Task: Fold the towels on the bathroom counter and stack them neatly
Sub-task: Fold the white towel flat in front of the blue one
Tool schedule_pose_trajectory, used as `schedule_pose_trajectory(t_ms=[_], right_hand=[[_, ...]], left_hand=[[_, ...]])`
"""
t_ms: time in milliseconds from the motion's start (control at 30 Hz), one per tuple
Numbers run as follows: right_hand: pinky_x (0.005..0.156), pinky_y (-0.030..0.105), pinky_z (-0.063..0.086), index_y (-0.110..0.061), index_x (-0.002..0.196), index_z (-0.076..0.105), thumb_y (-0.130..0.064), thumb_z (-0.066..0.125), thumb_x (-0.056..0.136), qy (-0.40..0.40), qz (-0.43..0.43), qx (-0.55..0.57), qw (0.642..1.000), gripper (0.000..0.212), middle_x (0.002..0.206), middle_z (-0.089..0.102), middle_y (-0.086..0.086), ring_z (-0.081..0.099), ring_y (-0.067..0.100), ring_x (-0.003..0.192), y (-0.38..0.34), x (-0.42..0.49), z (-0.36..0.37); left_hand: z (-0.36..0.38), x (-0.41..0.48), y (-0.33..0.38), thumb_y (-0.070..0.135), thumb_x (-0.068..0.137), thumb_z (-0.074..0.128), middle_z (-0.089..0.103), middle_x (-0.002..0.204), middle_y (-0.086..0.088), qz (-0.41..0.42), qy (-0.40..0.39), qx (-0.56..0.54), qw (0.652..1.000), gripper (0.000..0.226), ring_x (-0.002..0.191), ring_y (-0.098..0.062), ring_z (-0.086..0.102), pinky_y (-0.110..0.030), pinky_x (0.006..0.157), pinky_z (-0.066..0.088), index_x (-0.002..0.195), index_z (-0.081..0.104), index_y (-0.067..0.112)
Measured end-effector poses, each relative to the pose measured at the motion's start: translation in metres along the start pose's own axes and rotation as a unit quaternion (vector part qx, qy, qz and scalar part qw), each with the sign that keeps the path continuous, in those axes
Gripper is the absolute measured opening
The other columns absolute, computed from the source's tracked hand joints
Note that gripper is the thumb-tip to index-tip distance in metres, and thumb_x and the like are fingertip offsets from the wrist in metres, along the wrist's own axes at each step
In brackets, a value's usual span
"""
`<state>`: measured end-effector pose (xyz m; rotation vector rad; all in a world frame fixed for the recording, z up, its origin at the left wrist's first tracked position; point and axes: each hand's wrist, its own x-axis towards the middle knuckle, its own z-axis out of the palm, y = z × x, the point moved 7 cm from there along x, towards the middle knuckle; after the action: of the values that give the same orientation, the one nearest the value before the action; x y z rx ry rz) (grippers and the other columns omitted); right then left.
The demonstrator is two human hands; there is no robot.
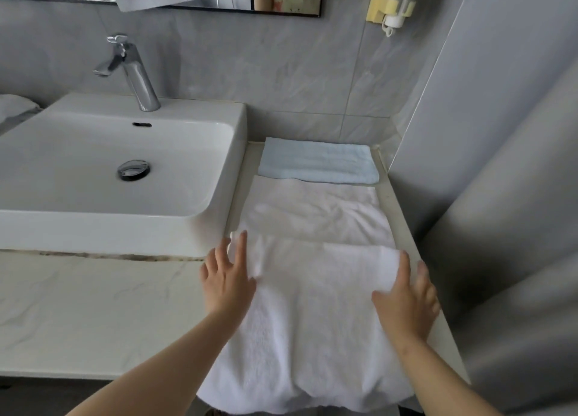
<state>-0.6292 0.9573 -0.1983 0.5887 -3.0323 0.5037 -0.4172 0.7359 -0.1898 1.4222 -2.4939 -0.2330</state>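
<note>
On the counter right of the sink, white towel lies between 2 flat, spread hands: left hand at 9 o'clock, right hand at 3; blue towel folded at 12.

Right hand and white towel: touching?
Touching. The head view shows the right hand lying flat, fingers straight, on the folded upper layer of the white towel, with no gap between them.

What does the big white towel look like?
The white towel is fluffy terry, wrinkled, spread on the counter right of the sink. Its near part is folded over itself and droops off the counter's front. Its far end reaches the blue towel. The left hand and right hand lie flat on the fold's corners.
</note>
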Motion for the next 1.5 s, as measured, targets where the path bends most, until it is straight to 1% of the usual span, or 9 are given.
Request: schedule_pose_trajectory(t_ms=[133,267,467,800,1033,1200,1267,1367,1500], right_hand=[[0.062,0.037,0.053,-0.019,0.085,0.064,-0.023,0.084,0.06,0.077,-0.258,0.029,0.963,0.032,0.077,0.061,0.003,0.06,0.025,0.068,-0.034,-0.038,0.003],[0.066,0.02,0.045,-0.035,0.085,0.051,-0.063,0.051,0.067,-0.03,-0.434,0.033,0.9,0.033,0.08,0.052,-0.015,0.048,0.007,0.075,-0.049,-0.09,0.029],[0.086,0.03,0.028,-0.038,0.108,0.051,-0.078,0.048,0.048,-0.058,-0.472,-0.014,0.88,0.072,0.104,0.043,-0.011,0.041,0.014,0.095,-0.04,-0.107,0.041],[0.09,0.038,0.03,-0.031,0.088,0.043,-0.06,0.049,0.077,-0.031,-0.528,-0.004,0.849,0.033,0.111,0.044,-0.005,0.041,0.019,0.099,-0.038,-0.115,0.036],[0.076,0.02,0.032,-0.027,0.077,0.043,-0.047,0.045,0.088,-0.14,-0.463,0.032,0.875,0.022,0.08,0.053,-0.014,0.044,0.008,0.08,-0.054,-0.104,0.02],[0.057,0.022,0.032,-0.018,0.078,0.043,-0.037,0.051,0.094,-0.245,-0.324,0.191,0.893,0.027,0.066,0.044,-0.006,0.04,0.007,0.059,-0.062,-0.074,0.005],[0.057,0.024,0.032,-0.02,0.071,0.046,-0.031,0.061,0.089,-0.164,-0.306,0.155,0.925,0.026,0.062,0.044,-0.008,0.041,0.009,0.057,-0.067,-0.059,-0.006],[0.051,0.026,0.029,-0.013,0.062,0.055,-0.01,0.08,0.067,0.046,-0.306,0.024,0.951,0.026,0.061,0.049,0.0,0.043,0.018,0.051,-0.076,-0.047,-0.027],[0.037,0.019,0.013,-0.012,0.074,0.056,-0.008,0.07,0.074,0.038,-0.335,0.041,0.94,0.014,0.067,0.051,0.002,0.039,0.017,0.042,-0.088,-0.06,-0.019]], left_hand=[[0.002,-0.026,0.022,0.011,0.039,0.09,0.058,0.099,-0.005,0.178,-0.001,-0.064,0.982,0.071,0.076,-0.023,0.063,-0.03,0.059,0.051,0.102,0.06,0.025],[0.018,-0.068,0.037,0.041,0.077,0.067,0.059,0.1,0.01,0.329,-0.136,-0.078,0.931,0.023,0.086,-0.009,0.063,-0.018,0.072,0.048,0.1,0.064,0.034],[0.028,-0.084,0.023,0.062,0.072,0.044,0.059,0.105,0.017,0.36,-0.168,-0.045,0.917,0.045,0.097,-0.005,0.063,-0.021,0.084,0.048,0.111,0.051,0.041],[0.029,-0.102,0.025,0.082,0.076,0.026,0.057,0.125,0.0,0.385,-0.187,0.022,0.903,0.066,0.117,-0.022,0.058,-0.038,0.096,0.045,0.117,0.046,0.035],[0.025,-0.099,0.026,0.041,0.089,0.054,0.041,0.146,0.003,0.348,-0.264,-0.049,0.898,0.03,0.142,-0.012,0.021,-0.029,0.116,0.02,0.115,0.06,0.028],[0.011,-0.065,0.03,0.033,0.095,0.05,0.061,0.114,0.008,0.211,-0.343,-0.135,0.905,0.022,0.109,-0.01,0.055,-0.022,0.092,0.042,0.114,0.058,0.023],[-0.001,-0.046,0.035,0.031,0.095,0.051,0.062,0.099,0.005,0.163,-0.319,-0.153,0.921,0.017,0.097,-0.016,0.058,-0.024,0.082,0.045,0.106,0.059,0.022],[-0.025,-0.024,0.05,0.019,0.085,0.064,0.063,0.098,-0.001,0.2,-0.086,-0.078,0.973,0.011,0.094,-0.026,0.058,-0.033,0.075,0.045,0.096,0.068,0.017],[-0.011,-0.025,0.046,0.012,0.09,0.055,0.054,0.099,-0.009,0.129,-0.073,-0.097,0.984,0.013,0.08,-0.032,0.06,-0.031,0.058,0.039,0.1,0.063,0.011]])
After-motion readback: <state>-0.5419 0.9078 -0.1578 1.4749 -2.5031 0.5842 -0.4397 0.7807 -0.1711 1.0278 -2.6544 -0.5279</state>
